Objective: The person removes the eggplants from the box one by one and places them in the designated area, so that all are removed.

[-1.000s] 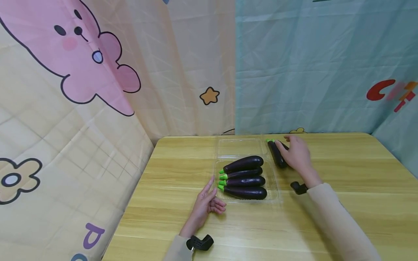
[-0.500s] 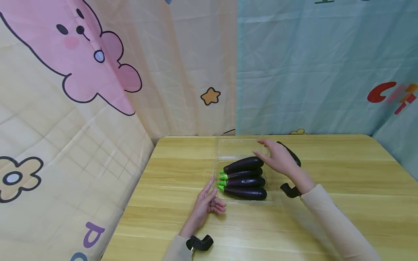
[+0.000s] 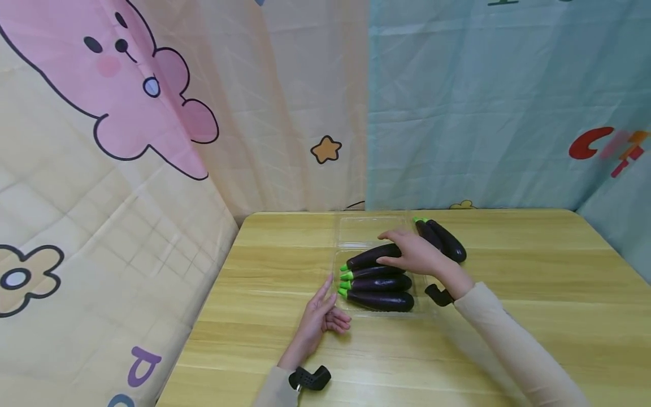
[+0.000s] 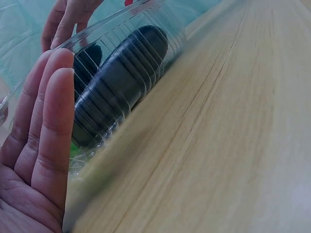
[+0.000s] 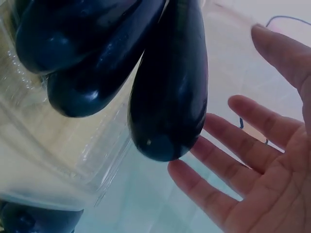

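Several dark eggplants (image 3: 378, 301) with green stems lie side by side in a clear plastic box (image 3: 421, 297), its lid (image 3: 356, 230) folded back behind it. My right hand (image 3: 417, 253) is over the rearmost eggplant (image 3: 368, 257), hiding its blunt end. In the right wrist view that hand's fingers (image 5: 243, 145) are spread, near the end of an eggplant (image 5: 167, 107) but not curled round it. My left hand (image 3: 319, 319) is at the box's left front corner. Its fingers (image 4: 54, 131) are straight beside the clear wall in the left wrist view.
Two more eggplants (image 3: 447, 242) lie on the wooden table (image 3: 534, 271), right of the box's lid. Printed curtains (image 3: 458, 113) stand behind the table and along its left side. Each wrist wears a black camera (image 3: 311, 379).
My right hand has left the two eggplants on the right and moved left to the rearmost eggplant in the box. My left hand has kept its place.
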Demonstrator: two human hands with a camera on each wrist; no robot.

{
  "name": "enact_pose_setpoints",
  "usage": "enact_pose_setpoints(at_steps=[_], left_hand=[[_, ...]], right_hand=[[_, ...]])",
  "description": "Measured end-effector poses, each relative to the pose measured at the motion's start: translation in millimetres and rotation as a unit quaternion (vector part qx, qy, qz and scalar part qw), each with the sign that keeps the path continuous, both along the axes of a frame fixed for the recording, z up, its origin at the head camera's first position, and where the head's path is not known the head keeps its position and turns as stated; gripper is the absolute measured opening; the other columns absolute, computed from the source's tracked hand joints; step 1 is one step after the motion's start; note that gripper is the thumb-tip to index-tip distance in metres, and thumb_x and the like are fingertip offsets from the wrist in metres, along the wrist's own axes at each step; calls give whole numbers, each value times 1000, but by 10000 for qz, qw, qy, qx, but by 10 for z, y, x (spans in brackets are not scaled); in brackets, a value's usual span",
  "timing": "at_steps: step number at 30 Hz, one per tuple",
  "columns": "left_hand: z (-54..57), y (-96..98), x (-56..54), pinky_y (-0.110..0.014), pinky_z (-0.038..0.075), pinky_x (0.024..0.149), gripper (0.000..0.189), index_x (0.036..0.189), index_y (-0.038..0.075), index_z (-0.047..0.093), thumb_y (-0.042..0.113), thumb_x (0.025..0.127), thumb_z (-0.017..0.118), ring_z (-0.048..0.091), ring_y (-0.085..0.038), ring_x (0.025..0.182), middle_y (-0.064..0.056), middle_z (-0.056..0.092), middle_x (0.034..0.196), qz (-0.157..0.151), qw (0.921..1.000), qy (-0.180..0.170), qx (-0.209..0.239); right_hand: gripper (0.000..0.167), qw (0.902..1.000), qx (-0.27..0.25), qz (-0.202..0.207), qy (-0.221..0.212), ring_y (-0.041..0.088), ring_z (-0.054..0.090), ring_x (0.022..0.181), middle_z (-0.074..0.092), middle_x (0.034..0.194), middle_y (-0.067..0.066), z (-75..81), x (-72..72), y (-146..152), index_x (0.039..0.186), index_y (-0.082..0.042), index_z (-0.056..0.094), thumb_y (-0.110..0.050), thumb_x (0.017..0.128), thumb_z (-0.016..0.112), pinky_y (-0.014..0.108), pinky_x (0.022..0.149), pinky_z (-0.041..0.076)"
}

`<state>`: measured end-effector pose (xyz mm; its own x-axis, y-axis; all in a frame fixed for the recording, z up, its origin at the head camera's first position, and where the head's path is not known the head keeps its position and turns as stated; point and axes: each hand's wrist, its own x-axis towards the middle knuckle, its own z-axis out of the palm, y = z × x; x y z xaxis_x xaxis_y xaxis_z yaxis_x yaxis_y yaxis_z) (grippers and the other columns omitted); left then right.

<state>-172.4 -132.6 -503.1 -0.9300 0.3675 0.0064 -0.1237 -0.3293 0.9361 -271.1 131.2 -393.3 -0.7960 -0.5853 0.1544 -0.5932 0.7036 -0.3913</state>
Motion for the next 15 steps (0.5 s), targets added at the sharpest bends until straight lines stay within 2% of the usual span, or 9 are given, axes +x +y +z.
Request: enact_pose_setpoints(at_steps=[9,15], left_hand=[[12,-30,17,-29,57,59,61,154,20,7,25,104,41,68,-17,63,-5,70,73,46,10000,-23,-43],[9,-15,-3,-29,57,59,62,154,19,7,26,103,42,68,-16,64,-4,70,74,-21,10000,10,-19]], right_hand=[[66,9991,406,142,-1,36,52,112,55,124,19,19,-24,-100,129,0,54,-41,82,74,50,94,44],[66,9980,629,73,-25,37,51,111,54,122,19,15,-39,-111,128,-1,54,-38,78,78,53,92,43]])
